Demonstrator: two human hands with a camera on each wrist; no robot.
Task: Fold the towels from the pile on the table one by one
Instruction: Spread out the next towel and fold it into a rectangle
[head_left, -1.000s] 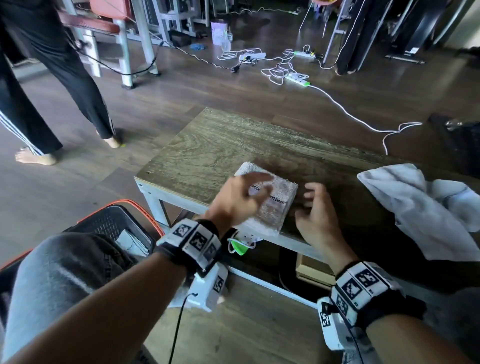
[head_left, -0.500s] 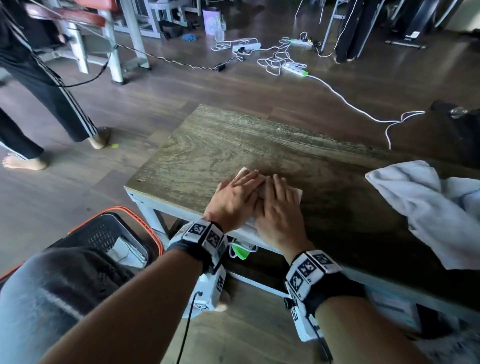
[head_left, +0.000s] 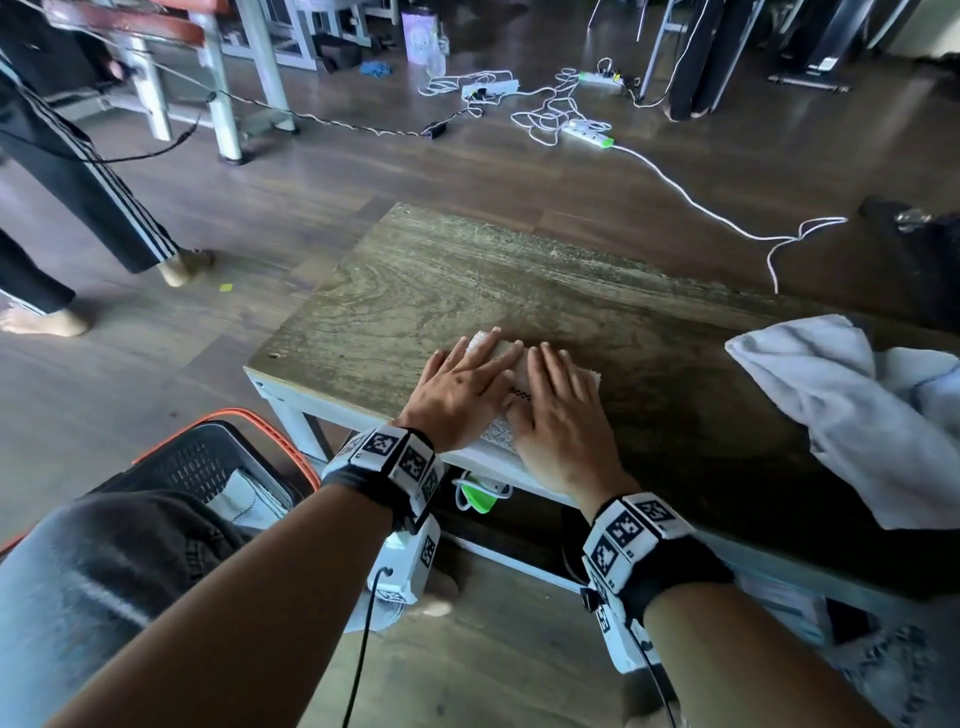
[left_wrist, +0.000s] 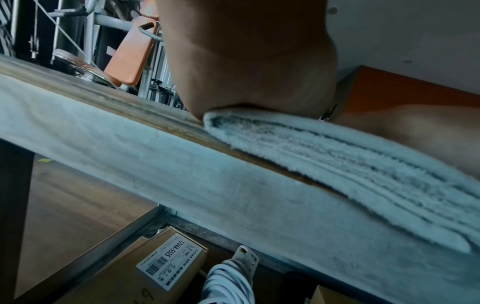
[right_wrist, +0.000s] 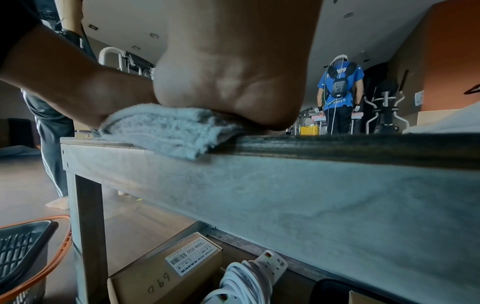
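Observation:
A small folded white towel (head_left: 501, 431) lies at the near edge of the wooden table (head_left: 467, 280). Both hands press flat on it with straight fingers, side by side: my left hand (head_left: 462, 387) on its left half, my right hand (head_left: 558, 410) on its right half. Most of the towel is hidden under them. The left wrist view shows the towel's stacked layers (left_wrist: 350, 170) under the palm (left_wrist: 249, 61); in the right wrist view the towel (right_wrist: 166, 127) bulges under the heel of the hand (right_wrist: 233, 78). The pile of unfolded white towels (head_left: 862, 405) sits on the table's right end.
A black basket with an orange rim (head_left: 208, 467) stands on the floor left of my knee, folded cloth inside. Cardboard boxes (right_wrist: 161, 273) and a coiled power strip (right_wrist: 246, 277) sit under the table. A person's legs (head_left: 78, 197) stand at the left. Cables (head_left: 675, 182) cross the floor beyond.
My right hand has moved from beside the towel onto it, next to the left hand. Both hands now lie flat on the folded towel, spread a little further apart than half a second ago.

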